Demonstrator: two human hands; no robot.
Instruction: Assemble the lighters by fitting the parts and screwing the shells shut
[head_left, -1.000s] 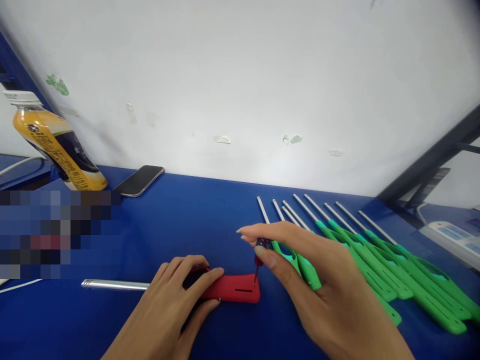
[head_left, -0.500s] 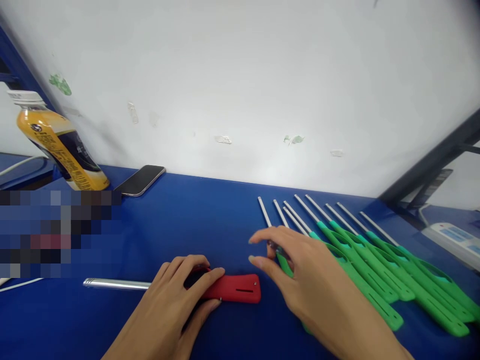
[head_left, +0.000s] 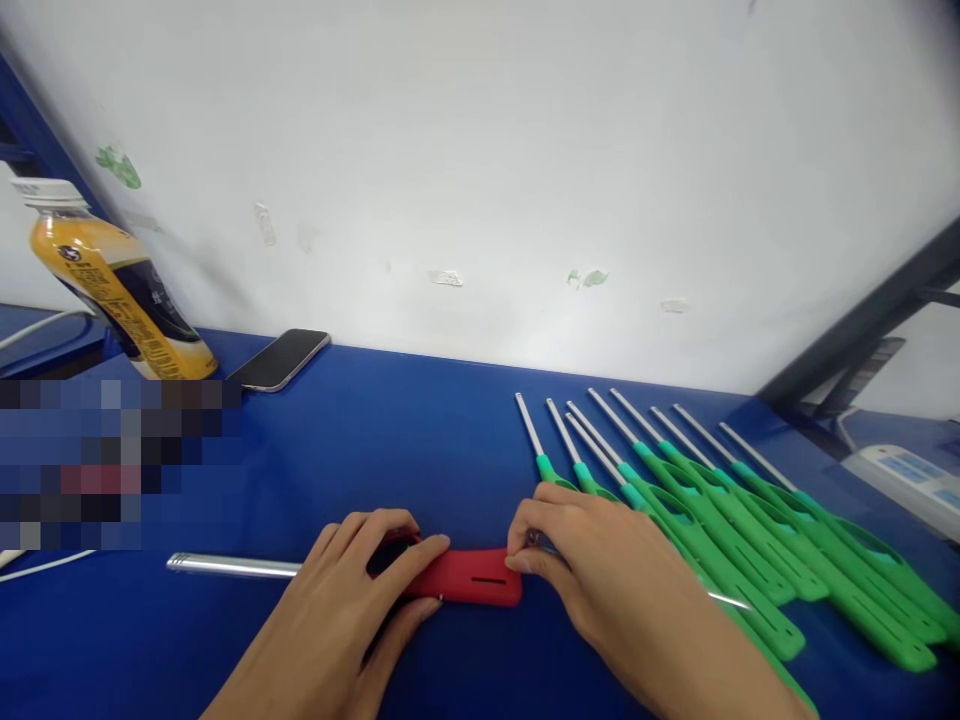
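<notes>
My left hand [head_left: 352,590] is closed around the middle of a red long-necked gas lighter [head_left: 480,578], pressing it down on the blue table. Its silver tube [head_left: 232,566] points left, and a dark slot shows near the handle's right end. My right hand [head_left: 592,570] pinches thumb and forefinger together at that right end; whatever the fingertips hold is hidden. Tucked in the same hand is what looks like a screwdriver [head_left: 729,600], its thin metal shaft poking out beyond the palm. Several green gas lighters [head_left: 757,540] lie side by side to the right, partly behind my right hand.
A yellow drink bottle [head_left: 124,290] and a phone [head_left: 285,360] are at the back left, near a white wall [head_left: 480,180]. At the far right sits a white power strip [head_left: 911,485]. A white cable [head_left: 49,570] runs along the left edge.
My right hand has moved left and down to the red lighter's right end, and its parted thumb and forefinger have closed. The screwdriver shaft has come into sight. My left hand has stayed put.
</notes>
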